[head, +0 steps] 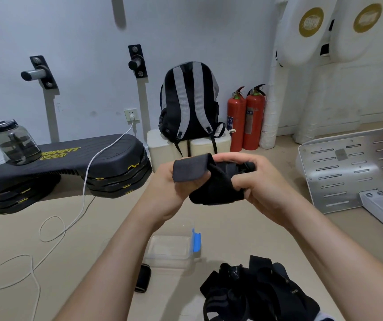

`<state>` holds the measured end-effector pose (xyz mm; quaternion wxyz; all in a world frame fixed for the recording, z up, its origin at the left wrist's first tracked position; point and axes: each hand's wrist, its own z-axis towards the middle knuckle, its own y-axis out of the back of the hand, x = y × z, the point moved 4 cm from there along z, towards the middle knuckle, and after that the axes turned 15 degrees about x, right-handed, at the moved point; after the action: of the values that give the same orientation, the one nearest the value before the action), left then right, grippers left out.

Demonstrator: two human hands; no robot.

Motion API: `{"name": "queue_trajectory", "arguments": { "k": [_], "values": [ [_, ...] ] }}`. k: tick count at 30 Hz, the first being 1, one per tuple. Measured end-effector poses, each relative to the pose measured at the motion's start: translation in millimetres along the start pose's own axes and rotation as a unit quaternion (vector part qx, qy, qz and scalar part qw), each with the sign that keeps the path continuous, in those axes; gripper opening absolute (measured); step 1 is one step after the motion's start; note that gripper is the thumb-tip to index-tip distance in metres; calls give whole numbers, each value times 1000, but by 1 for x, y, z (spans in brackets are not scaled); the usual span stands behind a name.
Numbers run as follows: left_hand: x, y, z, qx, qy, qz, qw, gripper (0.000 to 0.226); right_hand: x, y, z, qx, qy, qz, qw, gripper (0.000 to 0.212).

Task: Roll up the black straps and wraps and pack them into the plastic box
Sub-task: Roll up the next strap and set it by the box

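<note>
Both hands are raised in the middle of the view with a black wrap [216, 184] stretched between them, held in the air well above the floor. The left hand [169, 184] grips the wrap's left end. Its fingers are curled under the cloth, and a flat square flap of the wrap folds back over them. The right hand [264, 181] is closed around the bunched right end, its thumb and fingers curled over the top. The rest of the wrap sags in a loose fold beneath the two hands.

The clear plastic box [167, 258] sits on the tan floor nearer than the hands, seen between the two forearms. A blue clip [196, 239] stands up on its right side. A rolled strap [143, 278] lies on the floor just beside the box's near left corner. To the near right of the box, a pile of black straps [257, 290] lies in a loose tangle, apart from both hands.

Farther off, a black and grey backpack [190, 100] stands on a pale block against the wall. Two red fire extinguishers [246, 119] stand to its right. At the far left, a black step platform [60, 158] carries a dark water bottle [16, 142]. A white cable [82, 193] runs from a wall socket down across the floor. A slotted metal plate [348, 172] lies at the right.
</note>
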<state>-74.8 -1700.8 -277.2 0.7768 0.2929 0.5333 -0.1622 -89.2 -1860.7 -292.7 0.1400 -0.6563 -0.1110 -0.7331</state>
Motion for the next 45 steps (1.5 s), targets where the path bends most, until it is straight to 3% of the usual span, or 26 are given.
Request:
{"name": "queue_trajectory", "arguments": {
  "k": [3, 6, 8, 10, 12, 15, 17, 23, 30, 32, 35, 39, 41, 45],
  "values": [
    [3, 3, 2, -7, 3, 55, 998, 22, 1, -2, -2, 2, -2, -3, 1000, 57],
    [-2, 7, 3, -41, -60, 96, 993, 30, -1, -2, -4, 3, -27, 113, 993, 48],
    [-9, 5, -2, -64, -130, 172, 974, 21, -3, -3, -7, 9, -70, 161, 984, 35],
    [-12, -2, -5, -55, -179, 300, 936, 20, -4, -2, -7, 5, -91, 136, 986, 29],
    [-10, -2, -4, -53, -173, 352, 919, 25, -5, 0, -5, -24, -82, 125, 989, 24],
    [-10, -3, -1, 2, -106, 306, 946, 28, -7, 6, -5, -71, -74, 86, 991, 14],
    [-8, 0, 0, 30, -51, 278, 959, 27, -9, 8, -5, -84, -80, 36, 993, 21],
    [-4, 4, -3, 10, -13, 267, 964, 12, -13, 7, -2, -72, -81, -64, 992, 37],
    [4, 14, -4, -9, 31, 174, 984, 25, -11, 0, -1, -33, -42, -149, 987, 49],
    [8, 12, -4, -5, 63, 96, 993, 23, -7, -4, -2, -9, -29, -165, 986, 48],
    [9, 10, -4, -23, 62, 8, 998, 25, -5, -7, -2, 30, -23, -86, 996, 45],
    [8, 15, -3, -81, 23, 56, 995, 27, -12, -13, -6, 73, -127, 134, 980, 41],
    [7, 15, -4, -78, 4, 110, 991, 28, -14, -16, -8, 61, -158, 149, 974, 30],
    [9, 14, -4, -69, -16, 149, 986, 14, -15, -14, -5, -4, -104, 167, 980, 16]
  ]
}}
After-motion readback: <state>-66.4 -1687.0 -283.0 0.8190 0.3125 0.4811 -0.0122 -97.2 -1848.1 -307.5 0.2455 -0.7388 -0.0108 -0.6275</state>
